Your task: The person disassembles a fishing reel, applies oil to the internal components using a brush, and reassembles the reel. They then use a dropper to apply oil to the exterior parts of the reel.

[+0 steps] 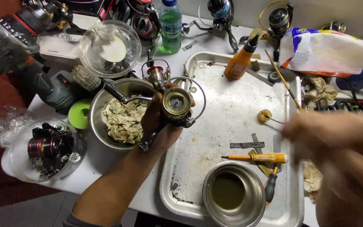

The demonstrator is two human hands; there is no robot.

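Here left hand [158, 122] fingers grip reel [176, 103] at tray [232, 105] edge; right hand [337, 134] blurred, grip unclear.

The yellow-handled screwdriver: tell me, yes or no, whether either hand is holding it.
No: the yellow-handled screwdriver lies on the metal tray, while the left hand grips a fishing reel and the blurred right hand is apart from it.

We count two hands, the left hand [158, 122] and the right hand [332, 134], two steel bowls [106, 98] [234, 197], two clear plastic tubs [110, 48] [47, 149], two screwdrivers [257, 158] [270, 187], one metal tray [232, 113], one green bottle [170, 26], one orange oil bottle [241, 59], and one fishing reel [175, 105] in hand
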